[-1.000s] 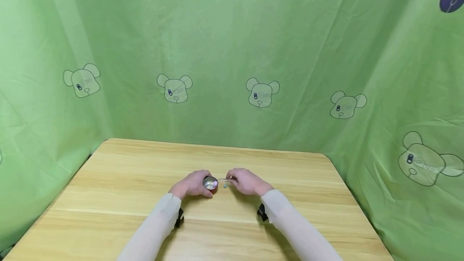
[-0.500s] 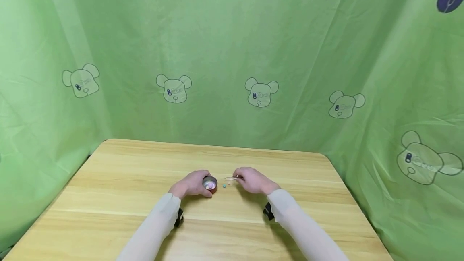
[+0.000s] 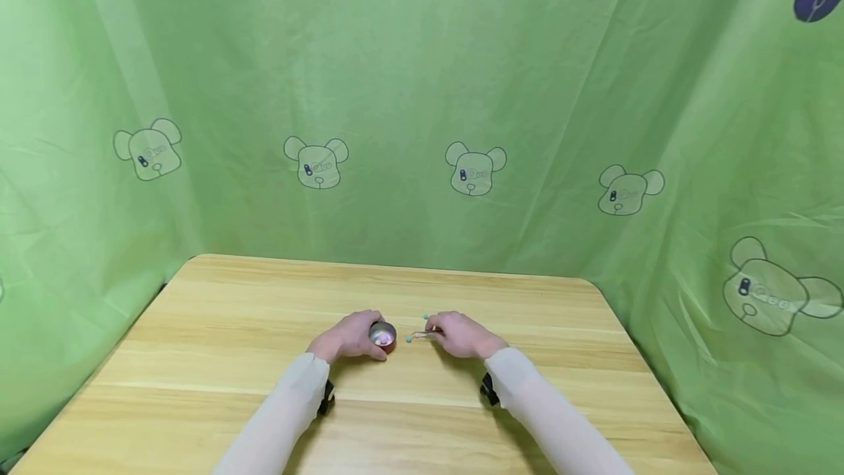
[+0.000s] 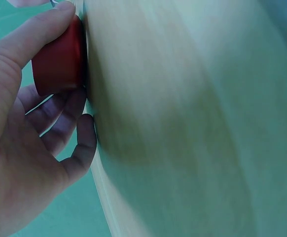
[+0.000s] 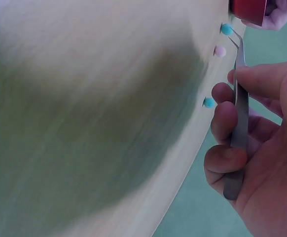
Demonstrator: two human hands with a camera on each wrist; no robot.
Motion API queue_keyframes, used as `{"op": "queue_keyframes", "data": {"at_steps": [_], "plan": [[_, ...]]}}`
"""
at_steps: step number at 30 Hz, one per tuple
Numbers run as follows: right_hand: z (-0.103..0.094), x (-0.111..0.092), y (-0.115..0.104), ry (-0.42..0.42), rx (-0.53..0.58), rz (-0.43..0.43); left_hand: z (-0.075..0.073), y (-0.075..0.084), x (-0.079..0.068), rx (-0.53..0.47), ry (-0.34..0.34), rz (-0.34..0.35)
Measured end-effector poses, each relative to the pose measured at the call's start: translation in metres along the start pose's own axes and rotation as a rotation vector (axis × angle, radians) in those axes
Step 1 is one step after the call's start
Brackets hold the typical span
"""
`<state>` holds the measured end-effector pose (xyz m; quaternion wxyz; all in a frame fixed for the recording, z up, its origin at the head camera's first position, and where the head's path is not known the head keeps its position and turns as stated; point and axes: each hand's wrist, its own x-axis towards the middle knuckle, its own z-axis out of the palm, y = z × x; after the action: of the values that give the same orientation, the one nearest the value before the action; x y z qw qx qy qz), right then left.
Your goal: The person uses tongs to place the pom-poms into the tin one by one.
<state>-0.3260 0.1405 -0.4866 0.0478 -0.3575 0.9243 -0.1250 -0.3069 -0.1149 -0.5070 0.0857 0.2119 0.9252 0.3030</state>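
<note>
My left hand (image 3: pixel 349 336) grips a small round red tin (image 4: pixel 59 59) standing on the table, thumb on one side and fingers on the other. Small pale beads, pink and white among them, lie inside the tin in the head view. My right hand (image 3: pixel 461 334) holds bent-tip metal tweezers (image 5: pixel 240 113) between thumb and fingers. Their slightly parted tips are close to a blue bead (image 5: pixel 226 29) beside the tin; whether they touch it I cannot tell. A pink bead (image 5: pixel 220 51) and a second blue bead (image 5: pixel 209 102) lie on the table near the tweezers.
The wooden table (image 3: pixel 264 314) extends around both hands. A green curtain (image 3: pixel 395 94) printed with bear heads hangs behind it and at both sides. Dark wrist-worn devices sit under both sleeves.
The tweezers have moved away from the tin's rim to the right, then down toward the loose beads. A blue bead beyond the right hand has come into sight. The left hand stays on the tin.
</note>
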Motion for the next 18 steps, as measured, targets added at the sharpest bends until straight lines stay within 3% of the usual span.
{"op": "queue_keyframes", "data": {"at_steps": [18], "plan": [[0.0048, 0.0051, -0.0004, -0.006, 0.0, -0.017, -0.0001, -0.0021, 0.0009, 0.006, 0.002, 0.004]]}}
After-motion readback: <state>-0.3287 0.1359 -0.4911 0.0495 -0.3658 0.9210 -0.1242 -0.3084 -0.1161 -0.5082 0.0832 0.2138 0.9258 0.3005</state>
